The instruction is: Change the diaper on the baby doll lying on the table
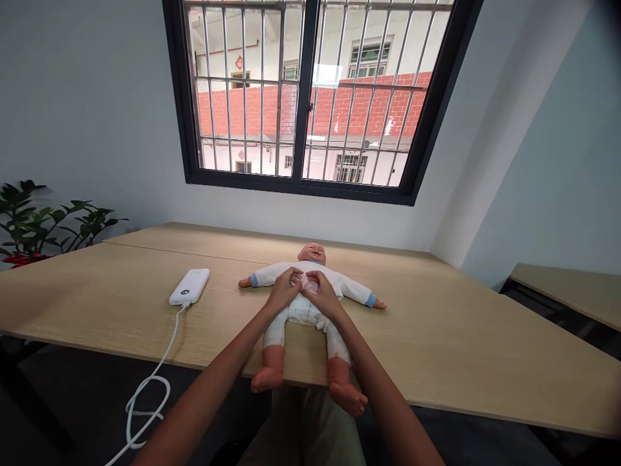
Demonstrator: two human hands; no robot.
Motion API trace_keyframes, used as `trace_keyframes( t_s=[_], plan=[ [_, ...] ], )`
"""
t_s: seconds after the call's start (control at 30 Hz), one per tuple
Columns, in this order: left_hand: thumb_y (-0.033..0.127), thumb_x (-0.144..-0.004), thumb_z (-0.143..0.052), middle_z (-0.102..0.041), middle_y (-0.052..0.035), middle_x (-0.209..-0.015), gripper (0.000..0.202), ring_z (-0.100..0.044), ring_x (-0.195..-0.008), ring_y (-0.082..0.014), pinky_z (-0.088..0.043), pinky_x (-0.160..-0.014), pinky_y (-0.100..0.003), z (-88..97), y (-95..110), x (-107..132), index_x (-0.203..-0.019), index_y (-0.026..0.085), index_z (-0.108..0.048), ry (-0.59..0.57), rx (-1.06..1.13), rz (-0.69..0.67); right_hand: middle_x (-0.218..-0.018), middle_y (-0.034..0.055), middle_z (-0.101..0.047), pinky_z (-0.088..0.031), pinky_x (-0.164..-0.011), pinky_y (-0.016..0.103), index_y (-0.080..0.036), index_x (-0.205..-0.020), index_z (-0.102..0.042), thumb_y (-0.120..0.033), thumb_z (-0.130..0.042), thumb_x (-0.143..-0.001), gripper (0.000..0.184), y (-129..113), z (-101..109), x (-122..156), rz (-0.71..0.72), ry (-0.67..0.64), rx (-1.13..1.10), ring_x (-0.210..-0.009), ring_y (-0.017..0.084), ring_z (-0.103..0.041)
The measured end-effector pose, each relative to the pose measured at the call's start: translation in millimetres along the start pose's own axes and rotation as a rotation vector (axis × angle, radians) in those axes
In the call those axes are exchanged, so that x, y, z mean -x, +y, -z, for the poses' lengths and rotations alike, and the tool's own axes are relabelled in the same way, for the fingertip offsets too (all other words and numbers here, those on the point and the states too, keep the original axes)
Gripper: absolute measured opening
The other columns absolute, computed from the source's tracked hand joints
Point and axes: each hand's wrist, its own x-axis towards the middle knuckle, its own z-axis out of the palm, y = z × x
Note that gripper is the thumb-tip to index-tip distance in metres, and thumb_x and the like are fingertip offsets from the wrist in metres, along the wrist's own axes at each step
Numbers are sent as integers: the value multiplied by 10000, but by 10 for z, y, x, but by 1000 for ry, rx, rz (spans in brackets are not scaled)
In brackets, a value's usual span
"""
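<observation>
Presently, a doll (305, 314) lies face-up on the table (436, 323), head toward the window (306, 97), feet at the near edge. The left hand (284, 288) and right hand (322, 295) sit close together at its white shirt (336, 279), both curled narrow; whether they pinch cloth, I cannot tell. A white power bank (190, 287) rests leftward, cable (173, 338) attached.

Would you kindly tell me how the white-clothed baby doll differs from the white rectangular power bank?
The white-clothed baby doll is larger than the white rectangular power bank. The left hand and right hand are at the doll's front; neither touches the power bank. Both lie on the light wooden table.
</observation>
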Motion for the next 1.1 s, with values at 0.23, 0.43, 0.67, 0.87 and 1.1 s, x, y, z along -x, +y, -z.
trace_keyframes(
  t_s=[0.23,0.43,0.67,0.87,1.1],
  plan=[
    [48,-743,-530,-599,-39,-923,356,-575,-795,-123,-452,-715,-238,-4,-54,25,-1086,137,-502,-6,44,16,-1085,92,-547,-411,-977,337,-165,-840,-711,-146,-502,-797,214,-35,2,13,2,17,115,-1047,173,-530],
    [72,-724,-592,-584,-71,-1025,337,-578,-894,-160,-481,-736,-269,20,-60,49,-1050,139,-543,43,-2,-29,-1147,77,-576,-311,-1075,390,-221,-797,-770,-137,-495,-825,288,-129,14,36,-63,60,343,-1150,227,-417],
    [171,-794,-598,-542,-118,-1149,255,-505,-1142,-243,-429,-997,-405,330,-262,62,-1046,145,-624,443,-182,-11,-1193,32,-566,-300,-1101,356,-250,-820,-768,-206,-450,-834,321,-207,165,90,-61,182,156,-1196,201,-405],
    [225,-885,-484,-631,-66,-1113,260,-507,-1143,-220,-378,-1038,-397,366,-153,46,-1044,199,-688,148,-223,-321,-1207,1,-571,-266,-1113,365,-314,-886,-768,-189,-462,-827,336,-123,215,96,-32,117,229,-1210,196,-390],
    [282,-755,-616,-643,-46,-874,372,-606,-836,-175,-471,-745,-280,240,-175,-101,-1100,145,-623,34,79,-11,-1168,-3,-597,-285,-1083,322,-304,-910,-767,-150,-486,-846,327,-131,189,101,-50,60,303,-1181,172,-409]
  ],
)
